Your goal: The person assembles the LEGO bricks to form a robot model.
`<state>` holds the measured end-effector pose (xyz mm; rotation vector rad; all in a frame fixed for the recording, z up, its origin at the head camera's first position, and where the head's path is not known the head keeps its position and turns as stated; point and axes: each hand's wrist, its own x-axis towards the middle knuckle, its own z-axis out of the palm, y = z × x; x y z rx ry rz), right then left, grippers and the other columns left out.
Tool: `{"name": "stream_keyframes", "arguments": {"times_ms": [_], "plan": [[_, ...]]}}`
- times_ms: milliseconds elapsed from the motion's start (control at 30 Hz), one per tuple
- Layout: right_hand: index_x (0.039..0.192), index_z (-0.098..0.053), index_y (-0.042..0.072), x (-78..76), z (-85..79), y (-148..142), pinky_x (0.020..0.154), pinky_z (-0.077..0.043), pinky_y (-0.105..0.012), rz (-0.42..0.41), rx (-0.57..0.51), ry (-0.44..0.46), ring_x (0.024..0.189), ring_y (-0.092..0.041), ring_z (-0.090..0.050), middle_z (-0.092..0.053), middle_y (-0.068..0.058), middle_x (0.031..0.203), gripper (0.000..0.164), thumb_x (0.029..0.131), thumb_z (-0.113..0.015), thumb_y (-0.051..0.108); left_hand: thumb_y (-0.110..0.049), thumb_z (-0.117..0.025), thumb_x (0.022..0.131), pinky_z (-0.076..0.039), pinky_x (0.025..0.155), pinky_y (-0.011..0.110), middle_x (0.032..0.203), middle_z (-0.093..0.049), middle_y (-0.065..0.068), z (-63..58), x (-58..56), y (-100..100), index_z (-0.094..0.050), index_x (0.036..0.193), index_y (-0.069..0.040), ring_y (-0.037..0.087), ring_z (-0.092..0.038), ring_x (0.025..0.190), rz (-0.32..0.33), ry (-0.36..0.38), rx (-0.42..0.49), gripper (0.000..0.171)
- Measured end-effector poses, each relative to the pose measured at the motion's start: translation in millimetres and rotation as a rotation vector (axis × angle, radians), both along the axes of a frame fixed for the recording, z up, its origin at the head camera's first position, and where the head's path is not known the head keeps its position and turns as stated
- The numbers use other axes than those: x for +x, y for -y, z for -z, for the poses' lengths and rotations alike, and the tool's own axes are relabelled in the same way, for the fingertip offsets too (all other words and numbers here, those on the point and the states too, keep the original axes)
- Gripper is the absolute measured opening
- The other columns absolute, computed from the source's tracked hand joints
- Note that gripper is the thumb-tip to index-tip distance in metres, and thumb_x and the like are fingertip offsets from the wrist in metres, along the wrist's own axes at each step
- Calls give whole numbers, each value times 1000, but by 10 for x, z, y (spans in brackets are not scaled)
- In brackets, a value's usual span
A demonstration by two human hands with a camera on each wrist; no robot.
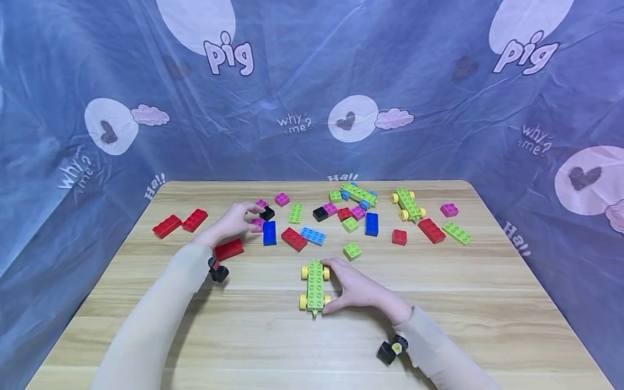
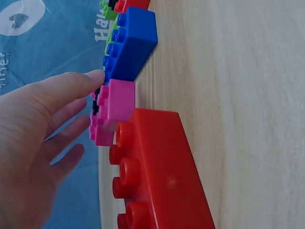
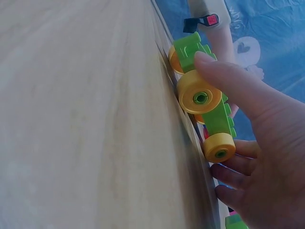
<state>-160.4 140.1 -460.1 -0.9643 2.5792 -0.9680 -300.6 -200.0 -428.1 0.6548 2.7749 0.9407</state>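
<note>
Spanning the toy car (image 1: 315,287) lengthwise, right hand (image 1: 358,288) holds it midway between bench (image 1: 263,352) side edges | left hand (image 1: 233,221) wide-fingered by the black brick (image 1: 267,214) | likely light, stiff, quick to roll: grip the green body (image 1: 315,295)!

Tabletop (image 1: 273,355): wood-grain surface, smooth, with a soft sheen across the lower centre of the head view. Backdrop (image 1: 302,65): thin sheet material, creased, with faint sheen along the folds at the top of the frame. Green car base (image 1: 315,286), lower centre: moulded plastic, smooth. Yellow wheels (image 3: 187,91): smooth plastic, low sheen. Red brick (image 2: 169,162), bottom of the left wrist view: glossy plastic with a small highlight. Blue brick (image 2: 138,40) and pink brick (image 2: 122,99), above: smooth plastic. Sleeves (image 1: 146,319): matt cloth. Black wrist units (image 1: 220,274): apparently plastic; small in view.
</note>
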Motion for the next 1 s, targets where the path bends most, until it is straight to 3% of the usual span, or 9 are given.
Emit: {"name": "stream_keyframes", "arguments": {"times_ms": [367,600,1000], "plan": [[142,-35,-1,-6,12,9,113,-32,-45,1,10,1,133,-30,-41,-44,-16,141,107,62,-87,45,-8,-78,78,-45,101,50,127,-59,23,89,-54,50,-57,127,3,40,-56,116,10,54,-2,55],[142,-35,-1,4,1,3,113,-32,-46,2,6,13,133,-29,-41,-44,-15,141,106,62,-87,46,-9,-77,79,-46,98,49,123,-61,21,141,-61,63,-59,125,2,36,-57,112,8,42,-23,51],[142,-36,-1,8,20,-11,112,-34,-47,0,1,-11,132,-30,-42,-45,-15,140,105,62,-87,46,-6,-73,83,-47,97,48,123,-60,22,139,-48,43,-59,126,1,35,-56,112,5,94,-51,46]]}}
